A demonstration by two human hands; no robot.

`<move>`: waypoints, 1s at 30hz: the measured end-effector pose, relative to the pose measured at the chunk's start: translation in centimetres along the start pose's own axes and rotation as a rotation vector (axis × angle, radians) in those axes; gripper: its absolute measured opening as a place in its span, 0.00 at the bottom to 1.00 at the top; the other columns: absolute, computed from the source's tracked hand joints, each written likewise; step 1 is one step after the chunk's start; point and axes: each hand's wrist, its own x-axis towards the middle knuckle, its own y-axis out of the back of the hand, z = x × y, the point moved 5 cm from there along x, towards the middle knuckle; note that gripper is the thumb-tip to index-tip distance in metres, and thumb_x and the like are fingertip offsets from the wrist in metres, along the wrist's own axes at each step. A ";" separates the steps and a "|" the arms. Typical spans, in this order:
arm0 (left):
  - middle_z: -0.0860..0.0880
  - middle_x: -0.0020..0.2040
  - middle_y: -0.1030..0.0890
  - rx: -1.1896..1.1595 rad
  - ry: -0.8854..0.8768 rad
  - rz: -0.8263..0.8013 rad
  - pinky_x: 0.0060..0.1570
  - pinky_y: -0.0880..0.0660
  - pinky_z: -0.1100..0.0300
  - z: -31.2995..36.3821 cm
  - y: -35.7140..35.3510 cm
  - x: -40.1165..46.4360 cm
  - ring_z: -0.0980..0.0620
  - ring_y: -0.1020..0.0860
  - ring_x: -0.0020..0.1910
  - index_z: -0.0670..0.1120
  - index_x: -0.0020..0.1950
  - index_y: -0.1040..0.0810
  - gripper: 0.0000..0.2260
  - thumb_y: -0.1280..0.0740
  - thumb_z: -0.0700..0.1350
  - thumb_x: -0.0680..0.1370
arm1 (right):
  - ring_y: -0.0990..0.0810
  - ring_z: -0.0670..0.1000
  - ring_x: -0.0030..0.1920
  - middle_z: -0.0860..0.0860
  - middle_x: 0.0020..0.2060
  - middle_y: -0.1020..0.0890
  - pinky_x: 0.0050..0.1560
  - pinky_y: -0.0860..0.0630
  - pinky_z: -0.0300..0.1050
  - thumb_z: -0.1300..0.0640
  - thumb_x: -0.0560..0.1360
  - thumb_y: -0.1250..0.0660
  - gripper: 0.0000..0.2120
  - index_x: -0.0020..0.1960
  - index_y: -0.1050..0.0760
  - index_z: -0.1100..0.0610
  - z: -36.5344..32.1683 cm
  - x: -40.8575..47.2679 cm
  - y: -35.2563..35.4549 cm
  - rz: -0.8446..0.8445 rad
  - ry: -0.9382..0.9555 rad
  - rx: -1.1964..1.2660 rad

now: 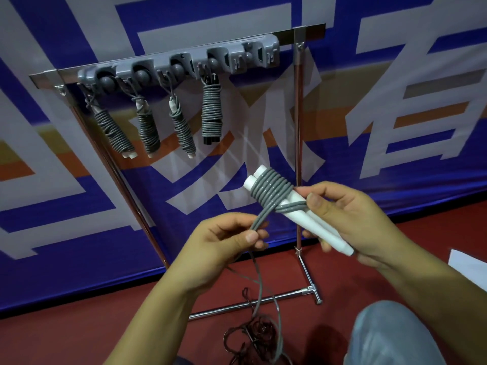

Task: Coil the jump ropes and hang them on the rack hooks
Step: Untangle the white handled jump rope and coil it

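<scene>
My right hand [350, 219] grips two white jump rope handles [303, 219] side by side, thumb pressing the rope on them. Several turns of grey rope [271, 189] wrap the handles' upper end. My left hand [224, 246] pinches the doubled grey rope just below the coil. The loose rope [261, 291] hangs down to a tangle [255, 335] on the floor. Above, a grey hook rack [184, 61] on a steel bar carries several coiled ropes [210, 114] at its left hooks.
The rack stands on a chrome frame with a right post [298, 154] and a floor bar [253, 302] on red flooring. A blue banner hangs behind. My knee [395, 335] shows at lower right. The rack's rightmost hooks [261, 55] carry nothing.
</scene>
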 end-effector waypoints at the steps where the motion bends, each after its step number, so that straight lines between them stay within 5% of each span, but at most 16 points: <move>1: 0.48 0.41 0.16 0.061 0.004 -0.012 0.54 0.21 0.50 0.1 0.1 0.1 0.51 0.18 0.42 0.48 0.45 0.14 0.08 0.27 0.38 0.69 | 0.17 0.53 0.31 0.53 0.40 0.15 0.21 0.28 0.38 0.35 0.54 0.22 0.28 0.46 0.17 0.51 0.0 0.0 -0.1 -0.016 -0.004 -0.001; 6: 0.53 0.40 0.16 0.392 -0.025 -0.035 0.48 0.23 0.64 0.9 -0.3 1.1 0.57 0.18 0.44 0.49 0.42 0.16 0.11 0.28 0.33 0.70 | 0.19 0.51 0.28 0.52 0.37 0.15 0.19 0.28 0.37 0.36 0.56 0.23 0.34 0.51 0.20 0.59 0.0 0.4 -0.4 -0.161 -0.068 -0.021; 10: 0.62 0.33 0.20 0.684 -0.065 -0.138 0.37 0.29 0.73 1.9 -1.0 1.6 0.66 0.23 0.34 0.54 0.36 0.22 0.16 0.28 0.32 0.71 | 0.20 0.48 0.24 0.51 0.38 0.15 0.21 0.26 0.35 0.37 0.59 0.24 0.30 0.51 0.19 0.58 -0.2 0.1 -1.0 -0.378 -0.164 -0.139; 14: 0.58 0.31 0.21 0.923 -0.021 -0.223 0.46 0.23 0.62 0.3 -0.9 3.5 0.58 0.23 0.35 0.55 0.33 0.18 0.13 0.30 0.39 0.73 | 0.20 0.48 0.25 0.56 0.42 0.15 0.22 0.25 0.37 0.38 0.61 0.25 0.22 0.49 0.17 0.49 0.0 -0.2 -1.2 -0.570 -0.275 -0.231; 17: 0.60 0.38 0.23 1.004 -0.343 -0.284 0.46 0.31 0.74 1.4 -2.2 2.7 0.61 0.23 0.38 0.48 0.44 0.15 0.08 0.31 0.50 0.72 | 0.21 0.47 0.25 0.53 0.35 0.16 0.23 0.24 0.38 0.44 0.65 0.27 0.16 0.49 0.17 0.50 -0.2 -0.5 -1.5 -0.633 -0.318 -0.298; 22: 0.54 0.38 0.21 1.059 -0.389 -0.256 0.52 0.36 0.72 2.6 -2.6 2.3 0.59 0.25 0.42 0.48 0.43 0.15 0.12 0.34 0.53 0.71 | 0.23 0.44 0.22 0.47 0.28 0.19 0.22 0.27 0.34 0.55 0.69 0.32 0.14 0.54 0.22 0.58 -0.6 -0.7 -2.0 -0.672 -0.391 -0.426; 30: 0.52 0.41 0.22 1.251 -0.515 -0.164 0.49 0.34 0.63 2.7 -2.2 2.1 0.59 0.27 0.42 0.47 0.43 0.16 0.11 0.35 0.51 0.73 | 0.21 0.50 0.26 0.61 0.36 0.18 0.25 0.26 0.38 0.53 0.74 0.30 0.06 0.50 0.20 0.52 0.8 -0.3 -1.1 -0.591 -0.402 -0.641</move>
